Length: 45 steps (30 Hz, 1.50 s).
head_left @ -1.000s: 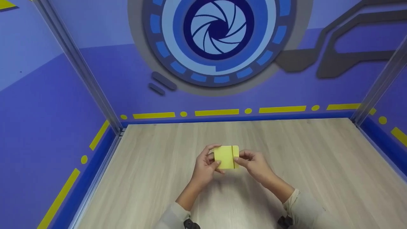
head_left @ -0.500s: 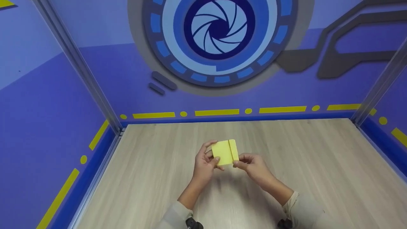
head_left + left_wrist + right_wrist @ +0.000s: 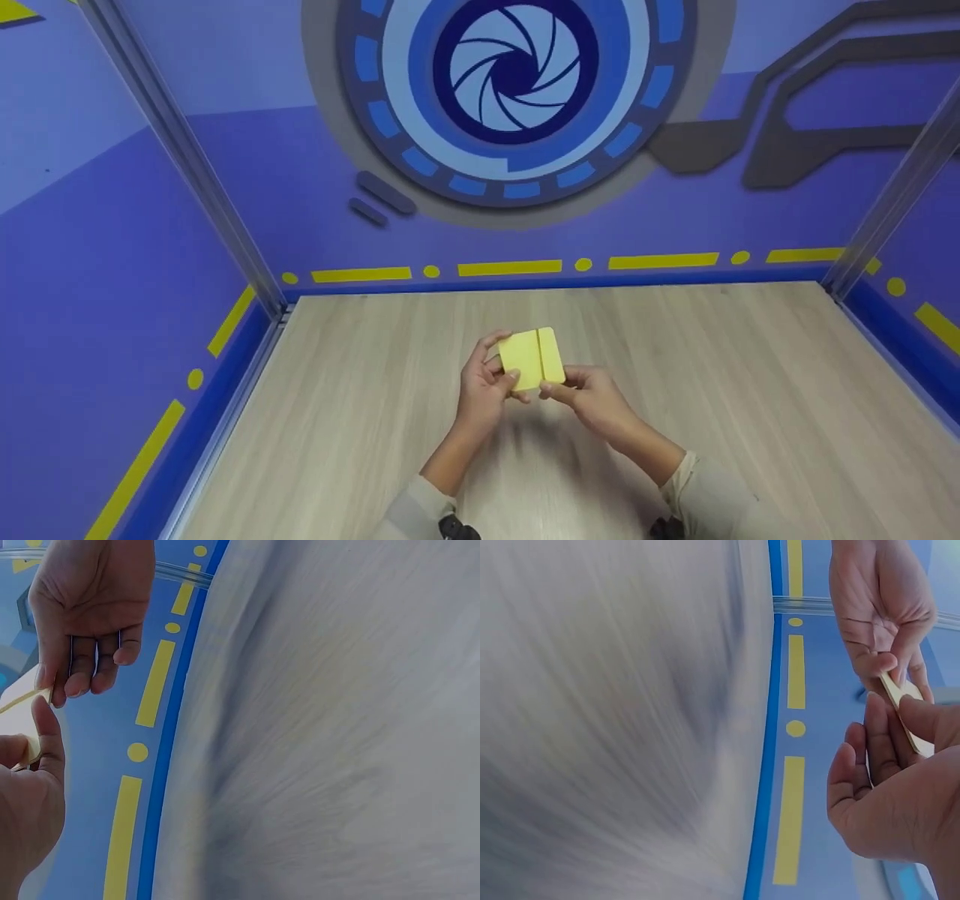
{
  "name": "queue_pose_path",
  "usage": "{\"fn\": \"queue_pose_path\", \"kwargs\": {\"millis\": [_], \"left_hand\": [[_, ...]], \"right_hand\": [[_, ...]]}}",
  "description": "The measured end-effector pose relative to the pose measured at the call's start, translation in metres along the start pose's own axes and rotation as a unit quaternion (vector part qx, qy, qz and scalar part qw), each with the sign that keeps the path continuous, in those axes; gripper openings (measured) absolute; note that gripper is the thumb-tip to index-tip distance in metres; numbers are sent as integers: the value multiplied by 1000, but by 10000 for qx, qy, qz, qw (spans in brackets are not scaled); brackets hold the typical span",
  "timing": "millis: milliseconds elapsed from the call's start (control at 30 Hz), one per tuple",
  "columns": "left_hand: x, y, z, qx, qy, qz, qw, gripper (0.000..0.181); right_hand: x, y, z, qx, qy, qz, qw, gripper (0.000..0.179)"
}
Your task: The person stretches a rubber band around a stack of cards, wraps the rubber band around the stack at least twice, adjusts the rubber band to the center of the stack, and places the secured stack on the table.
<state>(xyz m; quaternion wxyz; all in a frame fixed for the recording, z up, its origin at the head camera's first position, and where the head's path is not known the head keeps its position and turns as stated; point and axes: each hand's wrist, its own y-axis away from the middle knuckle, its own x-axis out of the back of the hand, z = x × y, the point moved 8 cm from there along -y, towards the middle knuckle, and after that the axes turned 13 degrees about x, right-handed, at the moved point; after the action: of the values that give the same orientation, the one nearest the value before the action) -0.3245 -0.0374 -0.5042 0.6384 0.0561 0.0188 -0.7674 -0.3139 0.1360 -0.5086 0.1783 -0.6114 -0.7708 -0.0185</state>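
Observation:
Both hands hold a small flat yellow square [image 3: 521,361] above the table; its exact kind cannot be told. A dark line sets off a narrow strip with rounded corners along its right side. My left hand [image 3: 481,382] grips the left side, thumb on the near face and fingers behind. My right hand [image 3: 596,401] pinches the lower right edge, its thumb tip near the lower end of the dark line. The right wrist view shows the yellow square [image 3: 921,736] as thin, partly covered by fingers. In the left wrist view the yellow square [image 3: 16,716] is cut off by the frame.
The light wood-grain table [image 3: 360,420] lies under the hands. A blue-purple back wall [image 3: 277,180] with a printed round emblem and side walls enclose it. Metal posts [image 3: 202,180] stand at the corners. Dark straps show at both sleeves.
The yellow square has risen slightly and tilted counterclockwise. My right thumb has slid from the strip's face down to the lower edge and leftward. The left hand keeps its grip.

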Motion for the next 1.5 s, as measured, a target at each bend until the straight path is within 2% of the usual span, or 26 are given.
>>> {"fn": "queue_pose_path", "kwargs": {"millis": [100, 333, 600, 733, 967, 1167, 1333, 1500], "left_hand": [[1, 1, 0, 50, 6, -6, 10000, 61], [1, 4, 1, 59, -53, -191, 9998, 61], [-8, 7, -2, 92, -280, -440, 9986, 56], [-11, 5, -2, 109, -366, -451, 9983, 55], [-12, 4, -7, 291, -314, -348, 9985, 52], [-19, 7, -6, 132, -473, -476, 9977, 50], [-19, 7, -6, 114, -470, -414, 9980, 52], [-19, 6, -3, 131, -469, -438, 9979, 53]], "right_hand": [[3, -1, 0, -6, -26, 1, 10000, 25], [19, -10, -11, 81, -29, 551, 9984, 16], [24, -16, -22, 195, -120, 956, 9952, 15], [25, -18, -22, 255, -144, 1103, 9935, 14], [26, -15, -24, 381, 186, 1047, 9936, 12], [19, -15, -28, 523, 380, 780, 9949, 15], [20, -16, -28, 475, 436, 736, 9952, 16], [20, -18, -25, 457, 202, 746, 9960, 15]]}}
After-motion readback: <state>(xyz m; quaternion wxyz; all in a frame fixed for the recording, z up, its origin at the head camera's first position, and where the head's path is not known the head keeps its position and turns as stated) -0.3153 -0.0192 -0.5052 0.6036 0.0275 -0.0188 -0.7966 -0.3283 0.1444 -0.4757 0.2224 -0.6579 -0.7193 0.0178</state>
